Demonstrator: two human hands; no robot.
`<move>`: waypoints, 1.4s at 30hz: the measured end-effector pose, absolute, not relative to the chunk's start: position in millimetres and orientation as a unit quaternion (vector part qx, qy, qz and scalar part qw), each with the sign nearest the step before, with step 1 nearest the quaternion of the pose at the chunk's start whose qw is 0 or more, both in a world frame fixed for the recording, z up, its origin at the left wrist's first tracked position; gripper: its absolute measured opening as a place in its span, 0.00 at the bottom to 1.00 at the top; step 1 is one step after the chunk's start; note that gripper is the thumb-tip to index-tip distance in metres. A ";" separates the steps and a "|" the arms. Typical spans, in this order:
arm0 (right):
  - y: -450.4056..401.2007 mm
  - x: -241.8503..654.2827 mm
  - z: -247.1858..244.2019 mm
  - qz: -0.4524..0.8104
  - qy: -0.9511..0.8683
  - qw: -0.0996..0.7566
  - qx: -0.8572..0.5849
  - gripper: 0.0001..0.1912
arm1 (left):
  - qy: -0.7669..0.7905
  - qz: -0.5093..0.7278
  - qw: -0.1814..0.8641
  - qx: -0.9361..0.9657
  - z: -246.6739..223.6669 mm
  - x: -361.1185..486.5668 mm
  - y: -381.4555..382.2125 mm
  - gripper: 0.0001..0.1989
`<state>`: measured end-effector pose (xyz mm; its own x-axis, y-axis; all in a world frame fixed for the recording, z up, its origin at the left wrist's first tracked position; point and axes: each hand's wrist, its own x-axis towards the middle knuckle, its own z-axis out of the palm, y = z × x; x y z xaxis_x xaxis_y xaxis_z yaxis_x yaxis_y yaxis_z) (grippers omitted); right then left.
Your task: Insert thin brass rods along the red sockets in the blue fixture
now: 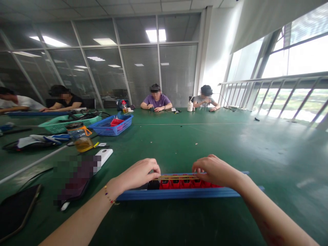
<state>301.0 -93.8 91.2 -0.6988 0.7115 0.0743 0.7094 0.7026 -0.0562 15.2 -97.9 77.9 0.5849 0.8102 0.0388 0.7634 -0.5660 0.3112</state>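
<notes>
In front of me lies a long blue tray or rail (179, 195) holding a row of several red plastic pieces with black parts (175, 185). A thin gold-coloured strip (178, 177), possibly more than one, runs lengthwise over the row. My left hand (139, 173) is closed at the strip's left end, thumb and fingers pinched together. At the other end my right hand (216, 171) has its fingers curled in a pinch on the strip. A black piece (153, 185) sits in the tray below my left hand. The right fingertips are partly hidden.
Left of me are a dark pouch (79, 177), a white power bank (104, 159), a dark tablet-like object (17, 208) and a jar of amber liquid (82, 138). Behind stand a blue basket (110, 129) and a green basket (53, 127). Several people sit across the green table (164, 143).
</notes>
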 end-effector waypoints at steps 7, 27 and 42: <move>-92.7 299.5 86.3 0.020 -0.921 0.012 -0.388 0.09 | 0.412 0.040 0.199 0.888 84.4 16.0 -86.8 0.14; -98.6 318.8 99.3 0.024 -0.907 0.056 -0.416 0.11 | 0.523 0.171 -0.087 0.831 80.9 -18.1 -47.1 0.09; -98.3 310.6 91.4 -0.032 -0.915 0.011 -0.402 0.13 | 0.547 0.102 0.017 0.831 7.4 -10.6 -23.3 0.10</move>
